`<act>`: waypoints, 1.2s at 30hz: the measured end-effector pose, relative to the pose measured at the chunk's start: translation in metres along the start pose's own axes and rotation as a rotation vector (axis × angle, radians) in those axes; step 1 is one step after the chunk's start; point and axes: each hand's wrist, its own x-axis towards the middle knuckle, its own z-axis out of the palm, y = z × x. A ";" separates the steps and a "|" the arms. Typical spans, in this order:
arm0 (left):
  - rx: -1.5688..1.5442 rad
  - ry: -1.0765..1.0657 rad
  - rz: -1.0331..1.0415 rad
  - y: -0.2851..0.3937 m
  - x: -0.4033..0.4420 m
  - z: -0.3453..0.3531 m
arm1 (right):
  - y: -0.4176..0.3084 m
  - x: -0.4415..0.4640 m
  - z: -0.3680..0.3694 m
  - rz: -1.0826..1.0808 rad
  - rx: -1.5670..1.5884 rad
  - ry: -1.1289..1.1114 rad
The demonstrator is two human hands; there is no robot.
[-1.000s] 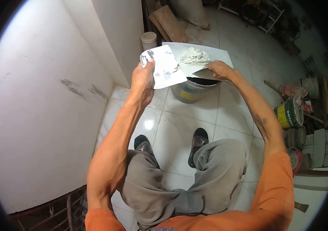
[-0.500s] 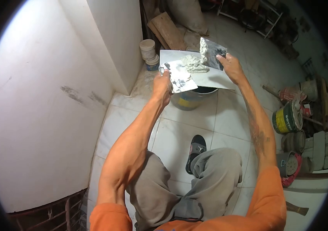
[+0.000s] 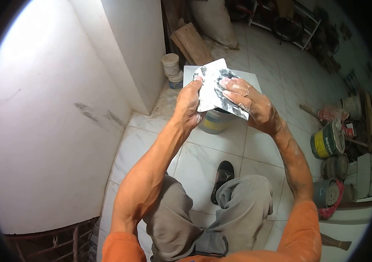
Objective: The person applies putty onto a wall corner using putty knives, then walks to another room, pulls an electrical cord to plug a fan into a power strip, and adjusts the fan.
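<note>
My left hand (image 3: pixel 189 101) grips a flat, putty-smeared scraper plate (image 3: pixel 207 97), thumb on its face. Held in my right hand (image 3: pixel 255 105) is a second flat scraper (image 3: pixel 238 110), its face smeared white and dark, with the fingers laid across it. The two scrapers overlap and seem to touch. Behind them a white board (image 3: pixel 250 79) rests over a bucket (image 3: pixel 216 124) with a yellow patch. The blades and hands cover most of the board, so the white putty is hidden.
A white wall (image 3: pixel 55 131) rises on the left. Two stacked tubs (image 3: pixel 171 65) stand by its corner, near wooden planks (image 3: pixel 192 43) and a sack (image 3: pixel 213 22). On the right are a green-and-yellow paint bucket (image 3: pixel 324 142) and a grey clog (image 3: pixel 325 194).
My right hand has come left and down, turning its scraper against the left one. The putty on that blade and on the board is now out of sight.
</note>
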 end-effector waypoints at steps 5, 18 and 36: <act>0.162 0.044 0.042 -0.001 -0.006 0.023 | 0.011 -0.017 -0.011 0.049 -0.107 -0.010; 0.247 0.251 0.208 0.028 -0.016 0.020 | 0.077 -0.108 0.016 0.475 -0.332 -0.111; 0.382 0.255 0.194 0.043 -0.026 0.013 | 0.165 -0.129 0.074 0.538 -0.343 -0.614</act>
